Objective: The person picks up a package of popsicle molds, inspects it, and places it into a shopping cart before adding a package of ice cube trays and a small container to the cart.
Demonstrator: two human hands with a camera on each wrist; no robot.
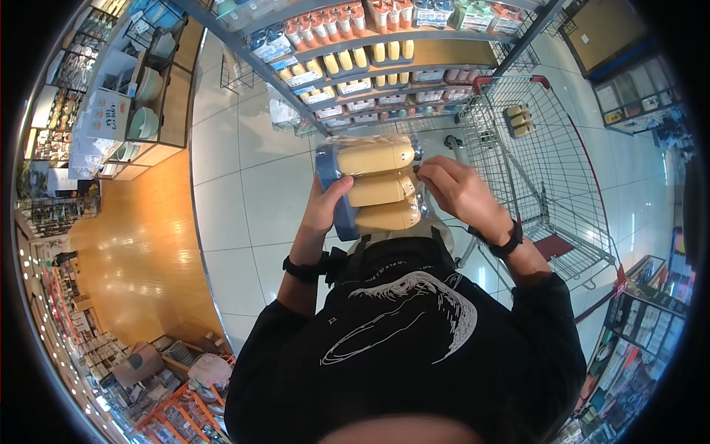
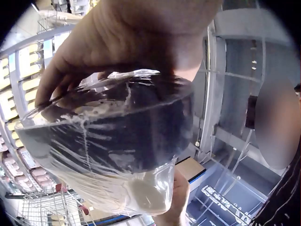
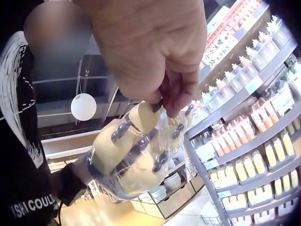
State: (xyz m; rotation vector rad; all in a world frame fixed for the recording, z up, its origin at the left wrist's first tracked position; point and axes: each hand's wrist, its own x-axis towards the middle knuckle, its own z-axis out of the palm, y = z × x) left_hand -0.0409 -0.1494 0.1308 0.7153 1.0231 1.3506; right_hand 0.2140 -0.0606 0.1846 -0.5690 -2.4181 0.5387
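One pack: three pale-yellow containers in a dark-blue tray, under clear film, held up between both hands before the torso. Left hand: grasping the tray end, thumb over the upper face. Right hand: at the opposite end, fingertips pinching a small dark nub. Shopping cart: beyond, right side.

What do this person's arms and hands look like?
The black sleeves are short. The left hand and right hand wear no gloves. A black wristband circles the left wrist, and another circles the right.
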